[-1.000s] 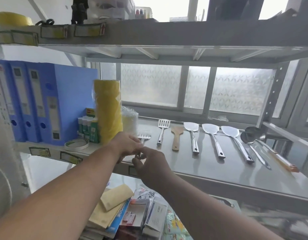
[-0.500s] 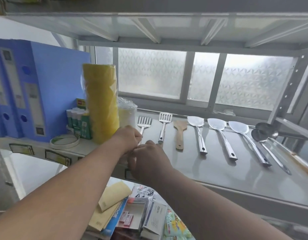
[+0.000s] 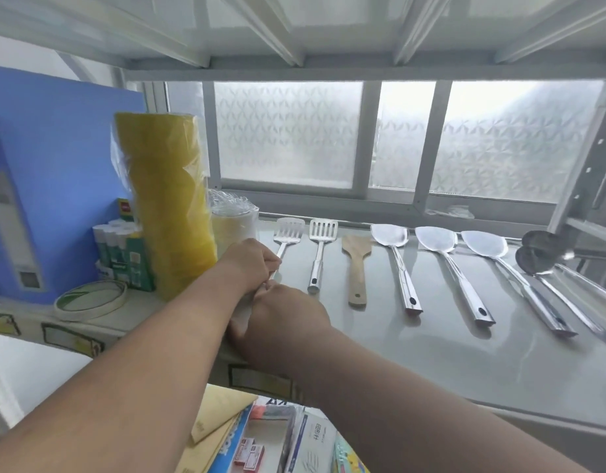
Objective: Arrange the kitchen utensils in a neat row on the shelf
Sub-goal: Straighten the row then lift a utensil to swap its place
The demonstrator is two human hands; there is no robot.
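Note:
A row of utensils lies on the grey metal shelf [image 3: 414, 363], handles toward me. At its left end is a slotted steel spatula [image 3: 289, 231]; my left hand [image 3: 247, 264] and my right hand [image 3: 287, 315] are both closed on its handle, which they hide. To its right lie a second slotted spatula [image 3: 322, 247], a wooden spatula [image 3: 356, 264], three steel turners [image 3: 390, 237] [image 3: 435, 239] [image 3: 484, 244], and two ladles [image 3: 537, 259] at the far right.
Left of the spatula stand a wrapped clear-tape stack [image 3: 234, 227], a tall yellow tape stack [image 3: 168, 199], glue sticks [image 3: 119, 250], a tape roll [image 3: 91, 298] and blue binders [image 3: 55, 172]. A frosted window is behind. Envelopes and boxes [image 3: 260, 438] lie on the shelf below.
The view has come closer and tilted down to the shelf. Both hands have pushed the left slotted spatula farther back, in line with the others, and stay on its handle.

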